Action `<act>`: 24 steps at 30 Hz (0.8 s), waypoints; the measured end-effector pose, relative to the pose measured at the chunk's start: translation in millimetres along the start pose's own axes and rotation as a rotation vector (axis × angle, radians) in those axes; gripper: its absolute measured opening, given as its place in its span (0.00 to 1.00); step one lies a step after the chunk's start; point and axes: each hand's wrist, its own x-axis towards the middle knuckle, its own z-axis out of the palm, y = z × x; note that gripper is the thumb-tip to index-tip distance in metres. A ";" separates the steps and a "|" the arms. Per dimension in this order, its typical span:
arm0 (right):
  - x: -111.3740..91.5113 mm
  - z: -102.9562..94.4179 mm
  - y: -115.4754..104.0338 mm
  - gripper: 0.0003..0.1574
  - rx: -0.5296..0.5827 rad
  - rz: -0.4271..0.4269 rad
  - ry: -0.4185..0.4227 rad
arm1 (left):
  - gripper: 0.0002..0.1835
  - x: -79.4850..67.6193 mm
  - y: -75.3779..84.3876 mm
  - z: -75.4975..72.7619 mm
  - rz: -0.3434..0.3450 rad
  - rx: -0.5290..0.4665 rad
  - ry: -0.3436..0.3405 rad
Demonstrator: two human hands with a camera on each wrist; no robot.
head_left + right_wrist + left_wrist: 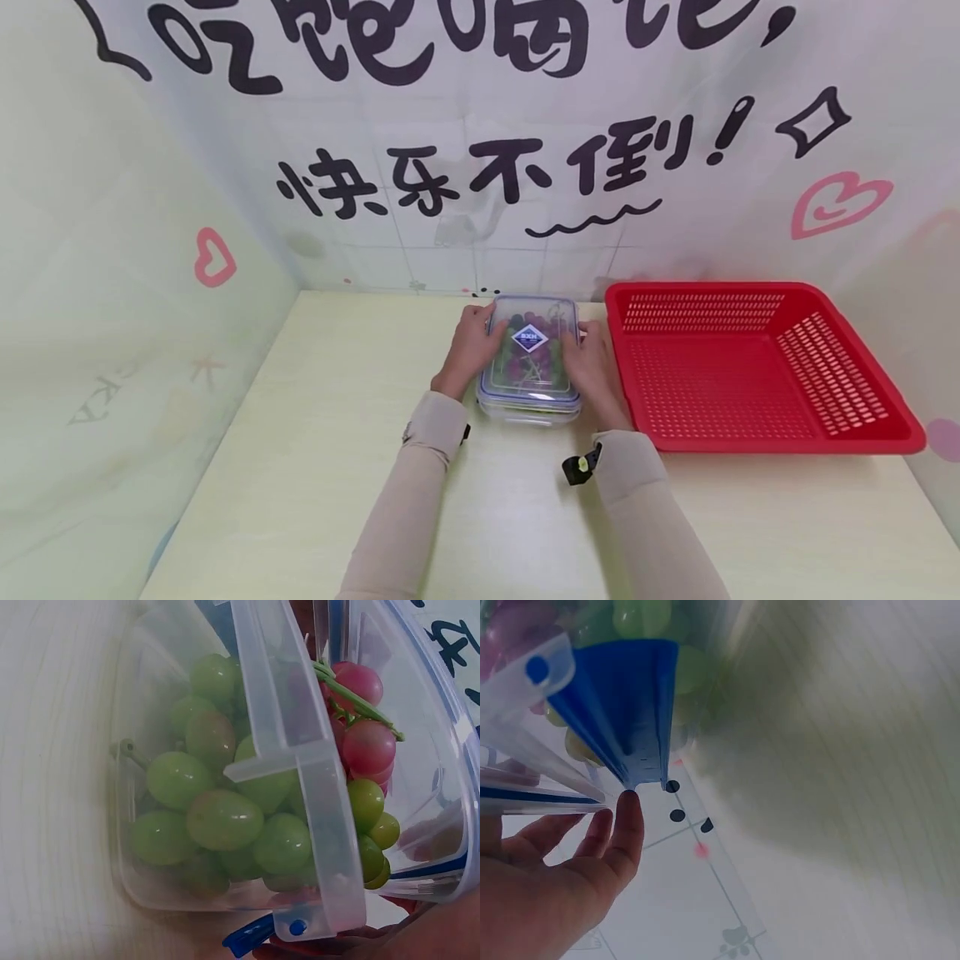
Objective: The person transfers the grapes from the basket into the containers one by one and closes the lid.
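A clear lunch box (528, 414) full of green and red grapes (225, 817) sits on the table. Its clear lid (531, 338), edged in blue and bearing a diamond label, lies over the box, with a gap between them in both wrist views. My left hand (474, 343) holds the lid's left edge, thumb on top. At the opposite edge my right hand (594, 365) grips the lid likewise. A blue clip (626, 705) hangs unfastened near my left fingertips. Another blue clip (251, 935) juts outward by my right hand. Some grapes rise above the box rim.
A red plastic basket (705, 445) with perforated sides stands close to the right of my right hand. Behind the pale table (322, 467) is a white printed wall sheet (450, 108). Black devices are strapped on both wrists.
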 end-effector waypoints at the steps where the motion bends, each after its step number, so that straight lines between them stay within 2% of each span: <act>1: 0.1 0.3 0.9 0.32 0.008 -0.001 -0.002 | 0.29 -0.4 -0.1 -0.2 -0.008 0.003 -0.006; 10: 2.8 -0.6 5.0 0.30 0.043 -0.006 -0.030 | 0.29 0.5 -7.7 1.3 -0.060 -0.043 -0.068; 16: 4.8 0.5 7.9 0.32 0.071 0.011 -0.061 | 0.29 1.3 -11.5 3.1 -0.084 -0.062 -0.087; 24: 7.4 2.2 12.2 0.34 0.169 0.080 -0.102 | 0.29 -0.3 -11.9 6.1 -0.104 -0.072 -0.093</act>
